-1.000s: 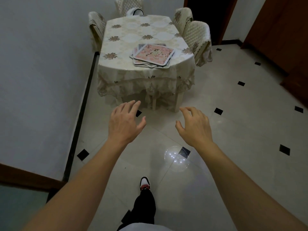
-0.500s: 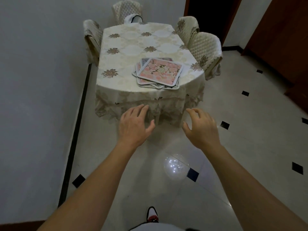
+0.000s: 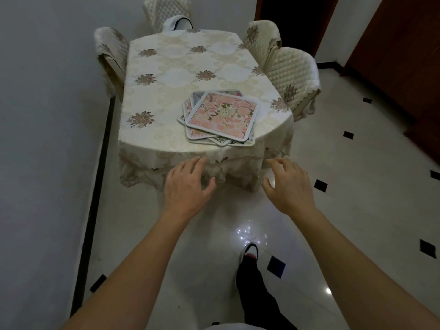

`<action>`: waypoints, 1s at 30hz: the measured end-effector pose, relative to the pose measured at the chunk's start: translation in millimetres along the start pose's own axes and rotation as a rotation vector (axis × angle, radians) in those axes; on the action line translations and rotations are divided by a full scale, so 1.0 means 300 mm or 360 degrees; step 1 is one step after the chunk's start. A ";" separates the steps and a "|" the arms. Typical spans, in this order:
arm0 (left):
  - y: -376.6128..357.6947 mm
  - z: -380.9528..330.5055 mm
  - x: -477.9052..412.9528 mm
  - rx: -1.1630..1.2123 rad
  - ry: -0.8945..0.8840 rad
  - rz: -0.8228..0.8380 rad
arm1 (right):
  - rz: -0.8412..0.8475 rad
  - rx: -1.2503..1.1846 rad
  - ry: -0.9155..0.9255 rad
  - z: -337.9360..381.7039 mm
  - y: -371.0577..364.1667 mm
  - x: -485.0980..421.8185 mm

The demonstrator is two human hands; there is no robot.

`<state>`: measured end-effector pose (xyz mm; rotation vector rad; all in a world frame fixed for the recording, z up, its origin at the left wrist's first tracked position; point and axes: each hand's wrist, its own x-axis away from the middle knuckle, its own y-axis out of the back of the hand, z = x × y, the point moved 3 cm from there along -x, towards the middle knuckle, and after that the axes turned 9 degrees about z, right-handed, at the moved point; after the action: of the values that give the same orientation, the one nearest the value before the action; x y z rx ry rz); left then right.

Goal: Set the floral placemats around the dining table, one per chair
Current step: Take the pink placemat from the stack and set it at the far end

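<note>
A loose stack of pink floral placemats (image 3: 221, 115) lies near the front right of the dining table (image 3: 166, 75), which wears a cream cloth with brown flower prints. My left hand (image 3: 188, 186) and my right hand (image 3: 288, 184) hover palm down, fingers spread, just short of the table's near edge and below the stack. Both hold nothing. Cream quilted chairs stand around the table: one on the left (image 3: 109, 53), one at the far end (image 3: 166, 13), two on the right (image 3: 262, 41) (image 3: 295, 75).
A grey wall (image 3: 47, 139) runs close along the table's left side. The glossy tile floor (image 3: 357, 186) with black diamond insets spreads to the right. Dark wooden doors (image 3: 404, 55) stand at the back right. My foot (image 3: 250, 252) is forward on the floor.
I have walked toward the table, so it and the placemat stack appear larger and nearer. Both hands stay open and now reach the table's front edge.
</note>
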<state>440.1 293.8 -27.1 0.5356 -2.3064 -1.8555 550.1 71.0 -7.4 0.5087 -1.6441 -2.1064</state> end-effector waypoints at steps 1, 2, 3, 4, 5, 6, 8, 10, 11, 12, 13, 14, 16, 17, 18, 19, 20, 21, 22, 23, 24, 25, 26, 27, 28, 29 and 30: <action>-0.007 0.003 -0.039 -0.0011 0.0009 0.0002 | -0.0005 0.0002 0.0013 -0.013 0.002 -0.049; -0.014 0.005 -0.081 -0.0019 0.0018 0.0000 | -0.0020 0.0000 0.0023 -0.028 0.006 -0.100; -0.020 0.005 -0.126 -0.0022 0.0024 -0.0006 | -0.0038 -0.0003 0.0034 -0.043 0.010 -0.153; -0.026 0.002 -0.175 -0.0023 0.0027 -0.0015 | -0.0053 -0.0002 0.0045 -0.062 0.012 -0.207; -0.033 -0.003 -0.228 -0.0026 0.0030 -0.0019 | -0.0058 -0.0002 0.0052 -0.079 0.014 -0.263; -0.039 -0.012 -0.282 -0.0030 0.0034 -0.0021 | -0.0054 -0.0006 0.0057 -0.097 0.016 -0.319; -0.053 -0.037 -0.391 -0.0041 0.0047 -0.0009 | -0.0034 -0.0024 0.0061 -0.132 0.022 -0.431; -0.066 -0.067 -0.503 -0.0052 0.0052 0.0004 | -0.0009 -0.0053 0.0050 -0.170 0.032 -0.545; -0.072 -0.082 -0.559 -0.0053 0.0056 0.0011 | 0.0009 -0.0062 0.0049 -0.191 0.036 -0.601; -0.077 -0.093 -0.613 -0.0050 0.0068 0.0017 | 0.0024 -0.0062 0.0062 -0.211 0.040 -0.657; -0.080 -0.104 -0.664 -0.0047 0.0085 0.0016 | 0.0029 -0.0057 0.0087 -0.231 0.041 -0.711; -0.084 -0.112 -0.710 -0.0049 0.0101 0.0009 | 0.0026 -0.0056 0.0114 -0.250 0.043 -0.764; -0.094 -0.121 -0.784 -0.0064 0.0129 -0.0004 | 0.0020 -0.0067 0.0156 -0.282 0.045 -0.862; -0.100 -0.121 -0.813 -0.0073 0.0145 -0.0001 | 0.0025 -0.0073 0.0174 -0.292 0.043 -0.904; -0.106 -0.118 -0.838 -0.0079 0.0166 0.0012 | 0.0034 -0.0081 0.0192 -0.300 0.039 -0.940; -0.112 -0.113 -0.858 -0.0081 0.0192 0.0030 | 0.0042 -0.0088 0.0210 -0.305 0.033 -0.972; -0.116 -0.106 -0.876 -0.0079 0.0217 0.0043 | 0.0055 -0.0095 0.0225 -0.308 0.026 -1.000; -0.120 -0.098 -0.892 -0.0076 0.0236 0.0042 | 0.0071 -0.0102 0.0237 -0.309 0.019 -1.025; -0.121 -0.088 -0.908 -0.0075 0.0250 0.0030 | 0.0086 -0.0110 0.0247 -0.307 0.010 -1.049; -0.122 -0.078 -0.925 -0.0079 0.0261 0.0017 | 0.0100 -0.0120 0.0258 -0.305 0.001 -1.073; -0.123 -0.067 -0.942 -0.0085 0.0271 0.0007 | 0.0116 -0.0128 0.0264 -0.302 -0.008 -1.095; -0.126 -0.057 -0.959 -0.0087 0.0282 0.0004 | 0.0130 -0.0134 0.0267 -0.297 -0.017 -1.116; -0.130 -0.045 -0.976 -0.0083 0.0294 0.0006 | 0.0143 -0.0142 0.0268 -0.293 -0.027 -1.137; -0.135 -0.031 -0.993 -0.0073 0.0304 0.0014 | 0.0150 -0.0147 0.0267 -0.288 -0.037 -1.156; -0.143 -0.015 -1.009 -0.0060 0.0312 0.0026 | 0.0161 -0.0150 0.0265 -0.283 -0.048 -1.173; -0.150 0.002 -1.025 -0.0048 0.0319 0.0036 | 0.0173 -0.0146 0.0264 -0.277 -0.060 -1.187; -0.157 0.019 -1.042 -0.0040 0.0322 0.0040 | 0.0186 -0.0137 0.0263 -0.272 -0.072 -1.202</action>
<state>737.2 401.2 -37.5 0.6551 -2.1466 -1.7290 895.5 201.2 -36.8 0.5302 -1.4492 -1.9844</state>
